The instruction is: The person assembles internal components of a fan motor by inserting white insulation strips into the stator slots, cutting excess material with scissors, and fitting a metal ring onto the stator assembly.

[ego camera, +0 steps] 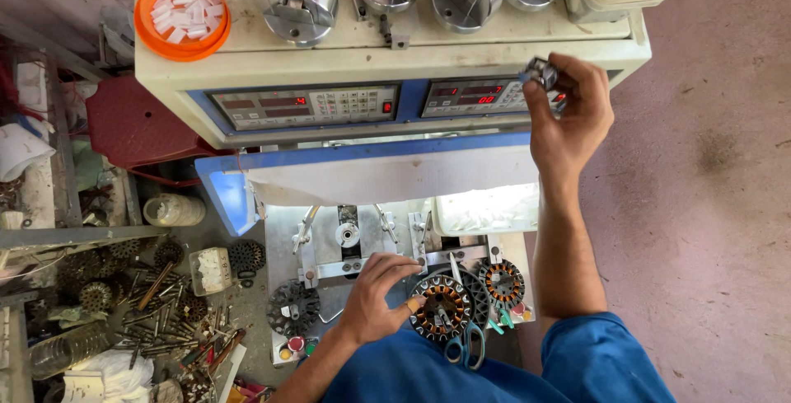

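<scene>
Copper-wound stator point(442, 308), ringed in dark laminations, lies at the near edge of the small metal surface point(325, 250), and the left hand point(372, 292) rests just beside it, fingers curled loosely and tips on the plate near the fixture's bolts; it grips nothing that can be seen. A second wound stator point(503, 281) sits at the right edge of that surface, and an unwound black stator core point(292, 308) lies near its left edge, so by the look of it some pieces carry their coils and at least one does not. Blue-handled scissors point(466, 345) lie against the near edge, touching the front stator.

Raised well above, the right hand point(570, 110) is held up in front of the control panel point(362, 105) of the cream winding machine point(395, 57), forearm upright and wrist bent inward. Its thumb and fingers pinch a small metal part point(541, 72), closed narrowly around it; what the part is cannot be told. Four steel chucks stand along the machine's top, the nearest one point(298, 7) toward the left, with an orange lid of white slips point(182, 17) at the top's left corner. On the floor to the left lies a litter of tools and spare cores point(165, 296).
</scene>
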